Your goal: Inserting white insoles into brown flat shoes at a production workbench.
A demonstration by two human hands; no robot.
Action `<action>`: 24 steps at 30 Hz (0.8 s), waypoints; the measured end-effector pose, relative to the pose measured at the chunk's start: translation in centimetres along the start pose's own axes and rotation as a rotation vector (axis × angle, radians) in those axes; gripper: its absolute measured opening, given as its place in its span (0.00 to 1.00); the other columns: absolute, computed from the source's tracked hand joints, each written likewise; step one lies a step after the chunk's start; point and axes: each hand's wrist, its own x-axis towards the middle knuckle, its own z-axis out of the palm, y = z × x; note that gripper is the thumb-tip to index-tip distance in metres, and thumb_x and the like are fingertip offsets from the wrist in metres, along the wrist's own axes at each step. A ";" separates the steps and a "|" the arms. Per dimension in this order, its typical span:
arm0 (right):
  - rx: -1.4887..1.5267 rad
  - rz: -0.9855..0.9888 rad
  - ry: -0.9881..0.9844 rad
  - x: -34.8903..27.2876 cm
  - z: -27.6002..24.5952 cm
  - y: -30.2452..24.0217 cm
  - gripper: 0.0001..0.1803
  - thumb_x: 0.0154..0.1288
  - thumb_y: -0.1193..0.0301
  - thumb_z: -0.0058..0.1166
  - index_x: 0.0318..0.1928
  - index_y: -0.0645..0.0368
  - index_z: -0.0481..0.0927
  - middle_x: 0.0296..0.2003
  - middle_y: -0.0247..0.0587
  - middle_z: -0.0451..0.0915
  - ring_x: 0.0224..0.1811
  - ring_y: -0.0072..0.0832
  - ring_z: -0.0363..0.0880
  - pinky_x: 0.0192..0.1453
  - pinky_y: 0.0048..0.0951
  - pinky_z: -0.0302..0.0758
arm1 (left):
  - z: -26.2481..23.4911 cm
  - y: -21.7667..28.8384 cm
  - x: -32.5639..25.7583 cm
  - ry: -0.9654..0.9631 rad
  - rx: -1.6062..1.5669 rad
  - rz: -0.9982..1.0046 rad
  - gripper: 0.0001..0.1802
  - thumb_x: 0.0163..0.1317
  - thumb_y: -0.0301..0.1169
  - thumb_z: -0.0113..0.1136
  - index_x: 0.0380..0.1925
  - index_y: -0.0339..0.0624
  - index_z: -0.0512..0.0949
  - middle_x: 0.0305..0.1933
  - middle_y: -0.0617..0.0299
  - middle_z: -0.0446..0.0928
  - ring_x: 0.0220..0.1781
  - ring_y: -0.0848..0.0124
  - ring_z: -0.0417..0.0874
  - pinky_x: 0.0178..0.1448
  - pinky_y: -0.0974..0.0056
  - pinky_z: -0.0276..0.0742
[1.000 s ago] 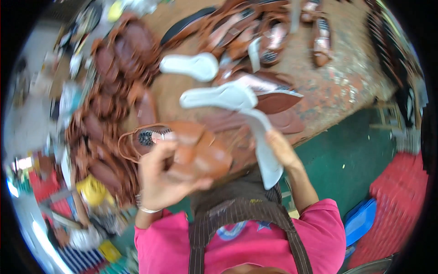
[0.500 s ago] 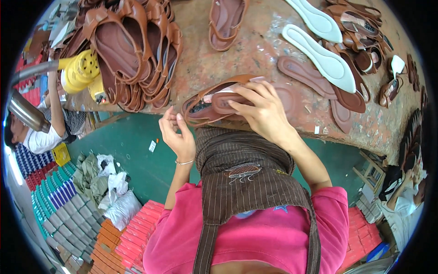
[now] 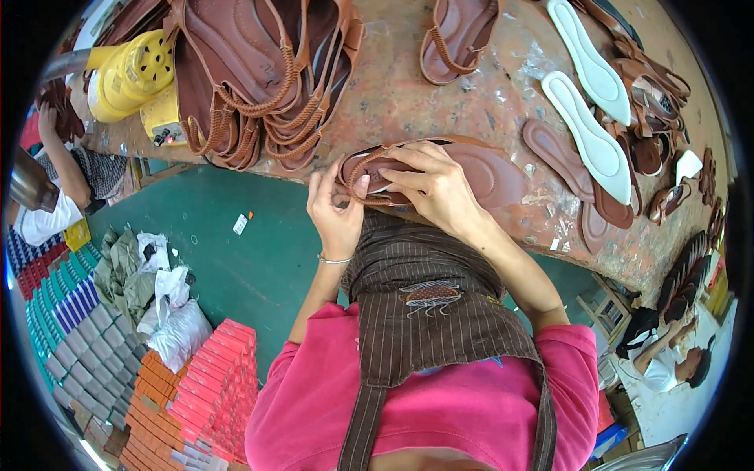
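A brown leather sandal (image 3: pixel 355 179) lies on its side-to-side length at the near table edge, its braided heel strap toward the left. My left hand (image 3: pixel 336 208) grips the heel end, thumb on the strap and fingers around the outside. My right hand (image 3: pixel 440 184) bends over the sandal's middle, its fingertips down on the brown insole (image 3: pixel 385 171) inside. To the right of that hand shows a broad brown insole end (image 3: pixel 491 177); my fingers hide whether it is the same piece.
Stacked brown sandals (image 3: pixel 259 86) and a yellow tool (image 3: pixel 133 74) stand at left. A single sandal (image 3: pixel 463 43) lies farther back. White insoles (image 3: pixel 589 141) and brown ones (image 3: pixel 554 153) lie at right. Co-workers sit at both sides; red boxes (image 3: pixel 212 385) are stacked on the floor.
My left hand has come from beside the sandal onto its heel end and strap. The right hand stays over the sandal's middle. The whole view has shifted slightly.
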 end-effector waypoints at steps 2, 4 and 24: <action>-0.008 0.007 -0.009 0.0 0.5 0.4 0.13 0.48 0.77 0.62 0.38 0.62 0.87 0.47 0.48 0.82 0.52 0.42 0.80 0.59 0.41 0.75 | 0.1 -0.4 0.1 0.002 -0.035 -0.010 0.22 0.60 0.30 0.70 0.53 0.31 0.79 0.39 0.62 0.72 0.33 0.79 0.78 0.31 0.74 0.79; -0.018 0.015 -0.017 0.1 0.8 0.5 0.13 0.47 0.78 0.62 0.38 0.63 0.87 0.47 0.48 0.82 0.52 0.42 0.80 0.59 0.41 0.75 | 0.1 -0.5 0.2 0.010 -0.031 -0.023 0.22 0.59 0.30 0.72 0.51 0.31 0.79 0.39 0.63 0.73 0.32 0.79 0.77 0.30 0.75 0.78; -0.300 -0.129 -0.312 -0.2 1.1 -0.7 0.22 0.56 0.70 0.53 0.53 0.59 0.82 0.56 0.46 0.79 0.66 0.39 0.72 0.73 0.40 0.65 | 0.9 -0.8 2.1 0.092 -0.100 -0.071 0.06 0.63 0.24 0.65 0.31 0.30 0.81 0.23 0.64 0.77 0.22 0.84 0.70 0.24 0.73 0.65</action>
